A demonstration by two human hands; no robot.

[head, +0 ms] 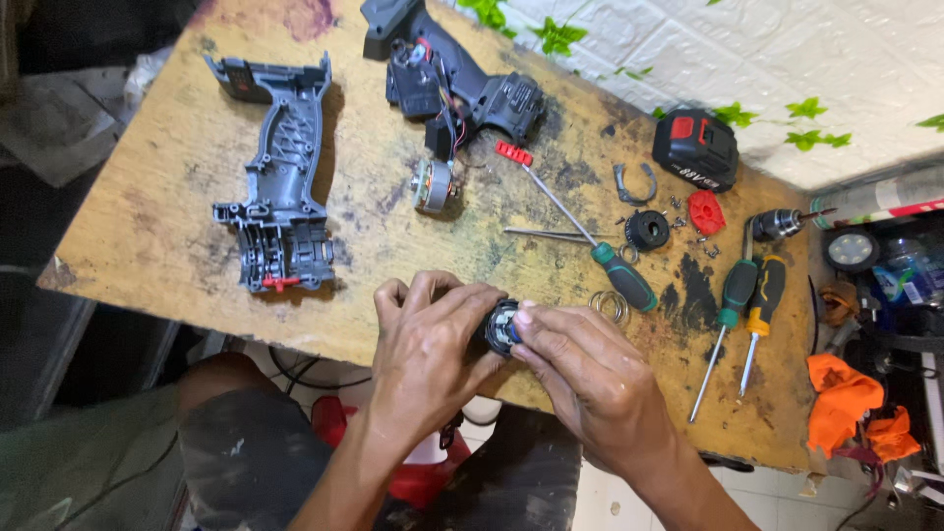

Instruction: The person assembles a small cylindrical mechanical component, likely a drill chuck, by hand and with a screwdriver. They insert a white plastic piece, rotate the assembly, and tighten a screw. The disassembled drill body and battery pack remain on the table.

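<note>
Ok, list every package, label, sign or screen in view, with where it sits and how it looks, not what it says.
No packages, signs or screens show.
Label on the battery pack: far right of the table, pale marking on the front face of a black block with red trim.
Both hands grip a small round part; no label shows on it.

I had only one view, from the camera worn on my head. It looked steeply down over the worn wooden table (pixel 147 226), whose edges ran slantwise across the frame. It sat close: my left hand (pixel 428 339) and right hand (pixel 590 369) filled the lower middle, at about six o'clock. The far table corner and the white wall (pixel 787 59) lay toward one o'clock, and the floor showed toward five.
</note>
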